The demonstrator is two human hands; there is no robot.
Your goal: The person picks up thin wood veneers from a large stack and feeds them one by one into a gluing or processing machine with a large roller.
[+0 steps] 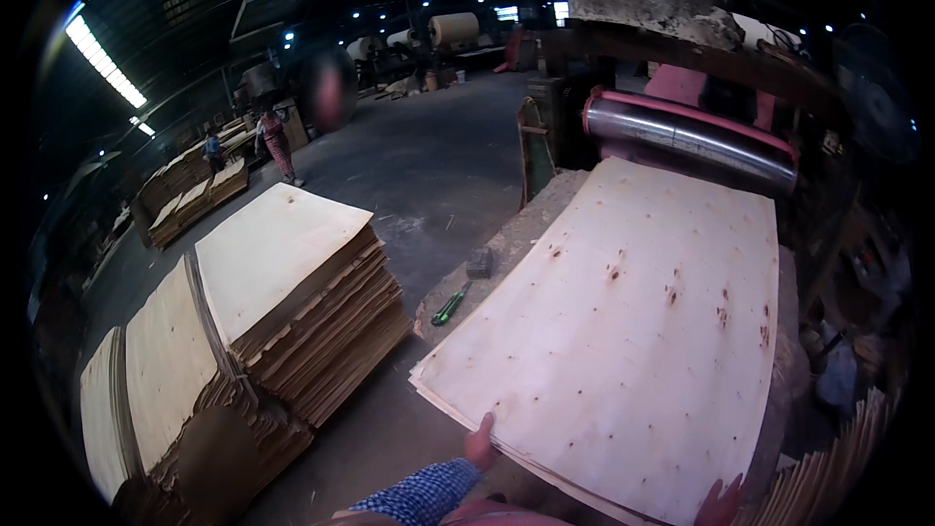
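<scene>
A small stack of pale wood veneer sheets [623,341], dotted with brown knots, lies in front of me on a stone-like table. At its near edge, my left hand [480,443] grips the sheets, thumb on top and the other fingers hidden below. My right hand [719,504] rests against the near right corner of the stack, its fingers apart. Beyond the far end of the sheets is a shiny metal roller [691,141] in a machine with pink-stained parts. A green utility knife [450,304] lies on the table left of the sheets, close to a small dark block [479,263].
Tall veneer piles [282,263] stand on the floor to my left. More sheets stand on edge [828,468] at the lower right. Two people [275,144] are farther back on the left, near other stacks. Large pale rolls [454,30] are at the back.
</scene>
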